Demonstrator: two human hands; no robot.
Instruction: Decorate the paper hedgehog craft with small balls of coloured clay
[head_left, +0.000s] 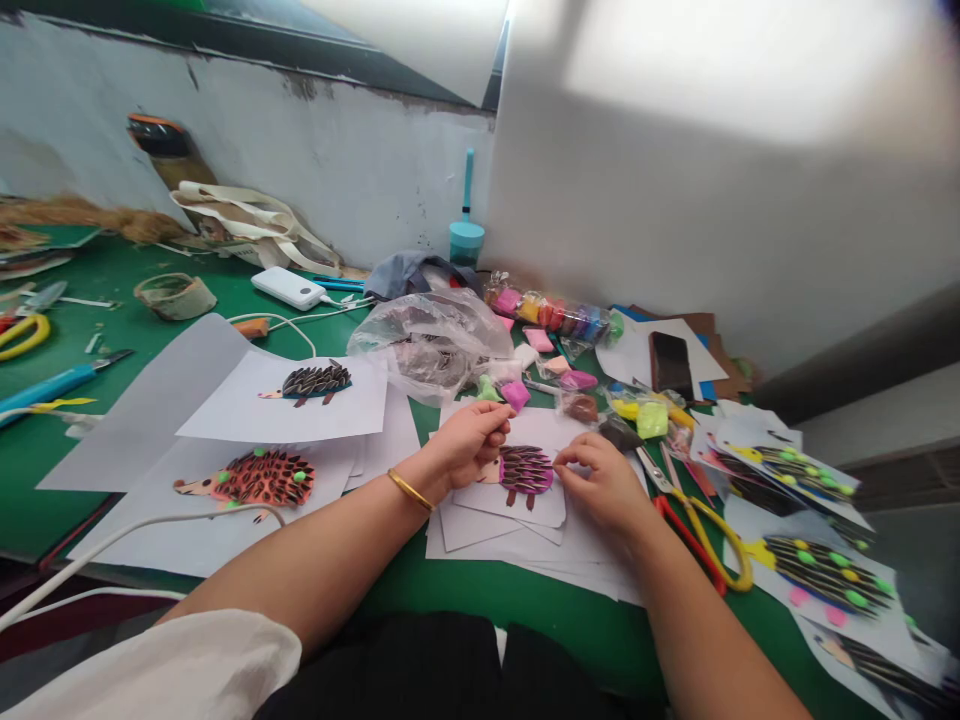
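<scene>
A hedgehog picture [527,470] with a purple body covered in dark striped seeds lies on white paper in front of me. Over its upper left side hovers my left hand [474,440], thumb and fingers pinched together; anything between them is too small to make out. My right hand [606,487] is at the picture's right edge, its fingertips pinched close beside the purple body. What they hold, if anything, is hidden. Behind the hands sits a clear plastic bag [435,345] with dark seeds inside. Small packets of coloured clay [515,394] lie just beyond the left hand.
Red- and yellow-handled scissors [701,530] lie right of my right hand. Finished-looking hedgehog pictures [825,575] are stacked at the far right. More hedgehog sheets [259,478] lie on the left, crossed by a white cable [150,530]. A phone [671,365] rests at the back right.
</scene>
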